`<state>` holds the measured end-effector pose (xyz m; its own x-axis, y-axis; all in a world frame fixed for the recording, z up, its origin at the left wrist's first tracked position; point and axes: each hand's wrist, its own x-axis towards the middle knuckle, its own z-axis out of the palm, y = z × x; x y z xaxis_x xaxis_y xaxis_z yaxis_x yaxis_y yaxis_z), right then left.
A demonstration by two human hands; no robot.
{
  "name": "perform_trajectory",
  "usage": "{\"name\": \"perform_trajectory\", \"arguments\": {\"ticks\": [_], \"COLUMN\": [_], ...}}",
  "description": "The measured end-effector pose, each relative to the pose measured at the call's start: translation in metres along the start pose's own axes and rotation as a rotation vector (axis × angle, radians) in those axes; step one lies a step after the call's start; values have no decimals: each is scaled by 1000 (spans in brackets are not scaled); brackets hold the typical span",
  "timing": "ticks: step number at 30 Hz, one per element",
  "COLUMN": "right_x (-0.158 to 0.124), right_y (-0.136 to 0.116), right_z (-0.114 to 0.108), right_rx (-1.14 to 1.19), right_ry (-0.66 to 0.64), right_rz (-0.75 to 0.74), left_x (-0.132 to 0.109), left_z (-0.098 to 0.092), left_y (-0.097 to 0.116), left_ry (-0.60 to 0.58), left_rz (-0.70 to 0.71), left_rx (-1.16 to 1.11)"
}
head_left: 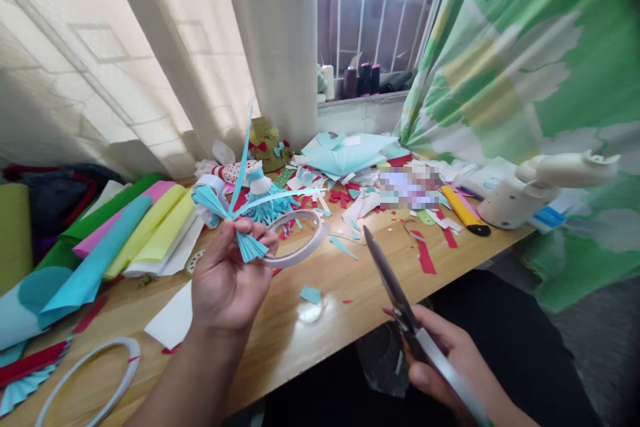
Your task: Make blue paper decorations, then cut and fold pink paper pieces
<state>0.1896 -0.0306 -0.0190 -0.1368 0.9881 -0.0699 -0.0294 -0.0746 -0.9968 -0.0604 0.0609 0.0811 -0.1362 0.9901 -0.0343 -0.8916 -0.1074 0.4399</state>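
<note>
Head view: at lower right, the right hand has its fingers wrapped around scissors, whose blades point toward upper left. Left of centre, the left hand has thumb and fingers clamped on a pleated blue paper bow, beside a white tape ring. Beyond, mid-frame, red scraps litter the wooden table; blue sheets lie farther, upper centre.

We are getting daylight through the glowing pale curtain at ten o'clock and the window just past twelve. We are catching glare on the worktop at six, losing detail to dimness toward five, meeting a pixelated patch at three, and seeing wide-angle stretching toward the edges.
</note>
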Motion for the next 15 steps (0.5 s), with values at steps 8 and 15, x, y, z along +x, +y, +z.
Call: {"name": "perform_trajectory", "arguments": {"ticks": [8,15], "right_x": [2,10], "right_y": [10,15], "right_z": [13,11], "right_rx": [302,-176], "right_ry": [-413,-185], "right_rz": [-18,-302], "left_x": [-6,-4], "left_z": [2,-3], "left_y": [1,-4], "left_ry": [-43,-82], "left_rz": [-29,-70], "left_rx": [-75,-82]}}
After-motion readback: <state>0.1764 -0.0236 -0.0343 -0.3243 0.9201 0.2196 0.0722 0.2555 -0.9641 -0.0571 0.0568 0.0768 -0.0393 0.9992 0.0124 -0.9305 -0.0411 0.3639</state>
